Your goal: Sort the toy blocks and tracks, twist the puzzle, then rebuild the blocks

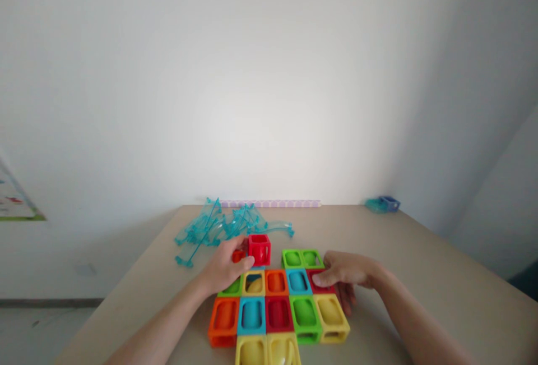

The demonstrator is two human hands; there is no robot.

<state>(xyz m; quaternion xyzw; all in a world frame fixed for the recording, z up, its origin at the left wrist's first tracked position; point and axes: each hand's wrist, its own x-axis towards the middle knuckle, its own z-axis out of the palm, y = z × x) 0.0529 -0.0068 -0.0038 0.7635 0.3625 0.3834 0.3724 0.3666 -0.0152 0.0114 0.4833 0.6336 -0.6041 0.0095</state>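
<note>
My left hand [227,264] is closed on a bright red hollow cube block [259,250], thumb at its near side. That cube sits higher than the flat layout of joined blocks, at its far left edge; whether it touches them I cannot tell. An orange piece [239,255] shows partly behind my left hand. My right hand [348,272] grips a dark red block [321,282] at the layout's right end, thumb on top and fingers down the side. Around them lie joined cubes: a green pair [302,258], an orange block [276,282], a blue block [298,281] and yellow blocks [269,351] nearest me.
Clear turquoise track pieces [227,225] lie heaped at the back left of the table [370,309]. A purple-and-white patterned strip [271,204] runs along the wall [269,101]. At the far right corner are a blue block [390,203] and a turquoise piece [375,205].
</note>
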